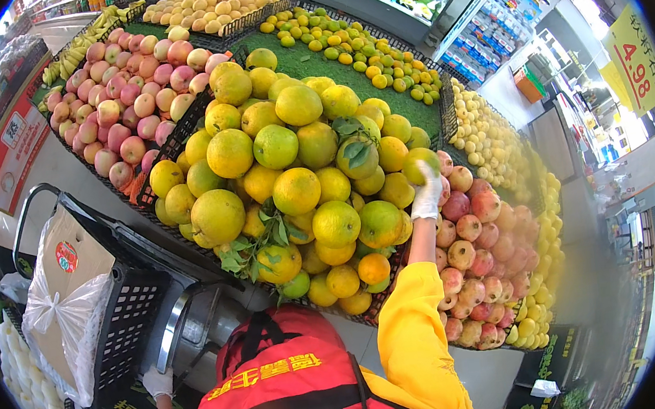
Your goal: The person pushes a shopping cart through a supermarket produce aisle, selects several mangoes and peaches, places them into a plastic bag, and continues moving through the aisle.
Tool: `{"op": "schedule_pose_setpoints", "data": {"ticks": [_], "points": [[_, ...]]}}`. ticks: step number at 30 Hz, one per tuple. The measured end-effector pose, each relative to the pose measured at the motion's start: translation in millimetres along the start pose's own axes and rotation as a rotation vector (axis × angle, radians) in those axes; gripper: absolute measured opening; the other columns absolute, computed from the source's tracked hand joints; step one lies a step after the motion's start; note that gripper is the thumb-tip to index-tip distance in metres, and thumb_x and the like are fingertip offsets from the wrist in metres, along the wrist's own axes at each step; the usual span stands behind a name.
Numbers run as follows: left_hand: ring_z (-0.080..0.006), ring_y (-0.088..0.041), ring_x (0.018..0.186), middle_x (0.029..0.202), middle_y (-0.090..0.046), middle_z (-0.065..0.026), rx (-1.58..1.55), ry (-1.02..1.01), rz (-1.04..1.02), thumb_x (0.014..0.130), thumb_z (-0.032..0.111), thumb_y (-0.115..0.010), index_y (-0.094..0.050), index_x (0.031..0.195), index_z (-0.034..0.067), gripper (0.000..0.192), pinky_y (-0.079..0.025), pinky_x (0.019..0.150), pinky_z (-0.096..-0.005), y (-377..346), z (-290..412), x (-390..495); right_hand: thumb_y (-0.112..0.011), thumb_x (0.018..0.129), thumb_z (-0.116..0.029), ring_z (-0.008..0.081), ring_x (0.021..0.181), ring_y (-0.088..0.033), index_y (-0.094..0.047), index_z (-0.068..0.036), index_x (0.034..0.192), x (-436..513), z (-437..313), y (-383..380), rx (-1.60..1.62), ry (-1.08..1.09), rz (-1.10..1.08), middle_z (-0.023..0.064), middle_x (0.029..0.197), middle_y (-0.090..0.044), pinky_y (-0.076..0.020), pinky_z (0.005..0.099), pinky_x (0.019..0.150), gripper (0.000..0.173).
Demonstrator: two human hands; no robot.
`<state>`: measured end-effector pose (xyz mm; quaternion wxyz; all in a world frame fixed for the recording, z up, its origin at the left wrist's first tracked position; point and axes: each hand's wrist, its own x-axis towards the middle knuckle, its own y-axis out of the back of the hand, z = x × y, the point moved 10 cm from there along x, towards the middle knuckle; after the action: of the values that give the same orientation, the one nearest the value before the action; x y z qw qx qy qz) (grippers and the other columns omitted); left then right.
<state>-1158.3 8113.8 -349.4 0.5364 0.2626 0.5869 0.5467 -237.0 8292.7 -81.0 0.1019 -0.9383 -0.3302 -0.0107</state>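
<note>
My right hand (428, 195), in a white glove, is closed on a green-yellow citrus fruit (418, 159) at the right edge of a high pile. The pile of large citrus fruits (296, 191) fills black crates, with leafy twigs (271, 233) among the fruit. Pomegranates (468, 226) lie directly right of that hand. My left hand (158, 381), also gloved in white, grips the lower end of a curved metal handle (172, 326) on a cart. A black basket (132, 327) on the cart bears a cardboard box (67, 294) covered with a knotted clear plastic bag.
Apples (128, 99) are heaped left of the citrus, with peach-like fruits (211, 7) behind. Small green-orange citrus (360, 53) lie on green matting (289, 54). Yellow fruits (473, 125) border the pomegranates. A price sign (636, 59) hangs at right. Tiled floor (364, 337) shows below the crates.
</note>
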Motion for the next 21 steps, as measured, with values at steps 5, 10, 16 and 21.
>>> {"op": "schedule_pose_setpoints", "data": {"ticks": [5, 10, 16, 21], "points": [[-0.0436, -0.068, 0.080, 0.081, -0.070, -0.0258, 0.015, -0.006, 0.025, 0.069, 0.035, -0.079, -0.071, 0.091, -0.001, 0.043, -0.055, 0.074, -0.0502, 7.9, 3.3, -3.8, -0.081, 0.079, -0.026, 0.0282, 0.111, -0.061, -0.054, -0.006, 0.132, 15.6, -57.0, 7.5, 0.078, 0.022, 0.182, 0.0146, 0.125, -0.061, -0.0585, 0.0471, 0.082, 0.062], [-0.0438, -0.068, 0.084, 0.086, -0.070, -0.0253, -0.016, 0.039, -0.020, 0.070, 0.032, -0.078, -0.071, 0.094, 0.002, 0.039, -0.054, 0.077, -0.0508, 17.8, 11.4, -4.3, -0.083, 0.078, -0.027, 0.0380, 0.126, -0.053, -0.033, -0.006, 0.152, 55.1, -102.5, -23.6, -0.975, 0.390, 0.281, 0.0236, 0.141, -0.052, -0.0444, 0.0430, 0.105, 0.092], [-0.0431, -0.068, 0.084, 0.084, -0.070, -0.0244, -0.035, 0.024, 0.015, 0.069, 0.035, -0.077, -0.071, 0.093, 0.003, 0.040, -0.055, 0.078, -0.0500, 11.8, 7.0, -0.5, -0.072, 0.088, -0.022, 0.0410, 0.136, -0.045, -0.014, -0.012, 0.161, 121.8, -33.1, 11.7, -1.260, 0.245, 0.040, 0.0279, 0.148, -0.045, -0.0357, 0.0416, 0.114, 0.093], [-0.0426, -0.068, 0.084, 0.086, -0.070, -0.0243, -0.010, 0.060, -0.009, 0.070, 0.036, -0.077, -0.072, 0.092, 0.003, 0.040, -0.055, 0.078, -0.0501, 7.7, 2.7, -2.2, -0.072, 0.092, -0.024, 0.0313, 0.129, -0.055, -0.031, -0.008, 0.156, 68.6, -61.0, -22.9, -1.308, 0.275, 0.160, 0.0219, 0.141, -0.055, -0.0427, 0.0375, 0.107, 0.078]]}}
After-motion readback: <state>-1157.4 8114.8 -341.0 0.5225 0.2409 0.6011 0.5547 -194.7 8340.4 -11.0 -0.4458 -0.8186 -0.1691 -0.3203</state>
